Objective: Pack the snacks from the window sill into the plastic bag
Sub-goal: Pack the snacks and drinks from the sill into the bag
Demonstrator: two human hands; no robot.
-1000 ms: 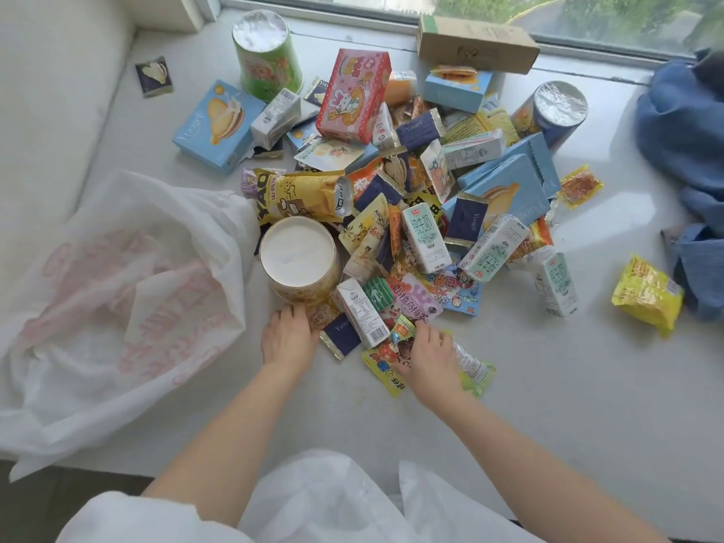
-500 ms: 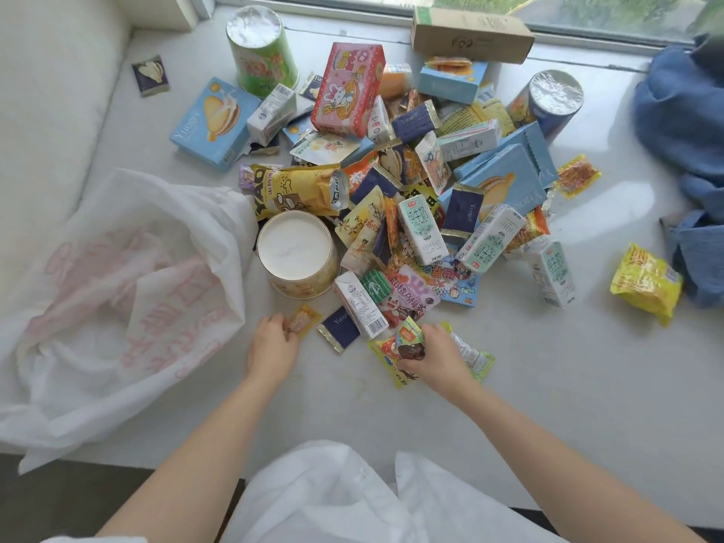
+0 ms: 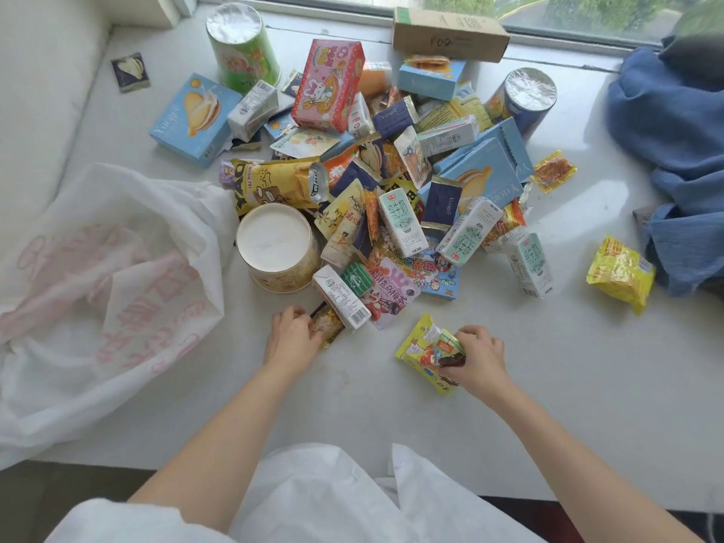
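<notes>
A heap of snacks (image 3: pixel 391 178) covers the white window sill (image 3: pixel 509 386): boxes, milk cartons, cups and small packets. The white plastic bag (image 3: pixel 109 291) with pink print lies open at the left. My left hand (image 3: pixel 292 339) grips a small orange-yellow packet (image 3: pixel 327 327) at the heap's near edge, beside a white carton (image 3: pixel 342 297). My right hand (image 3: pixel 480 356) holds a bunch of small packets (image 3: pixel 429 352), yellow and green ones, lifted clear of the heap.
A round cup with a white lid (image 3: pixel 276 244) stands by the bag's mouth. A yellow packet (image 3: pixel 621 270) lies apart at the right, near blue cloth (image 3: pixel 677 150). A cardboard box (image 3: pixel 448 33) sits by the window. White fabric (image 3: pixel 333 499) lies below the sill's front edge.
My right hand gathered the yellow and green packets and drew them to the right, away from the heap. My left hand picked up the small orange packet near the cup.
</notes>
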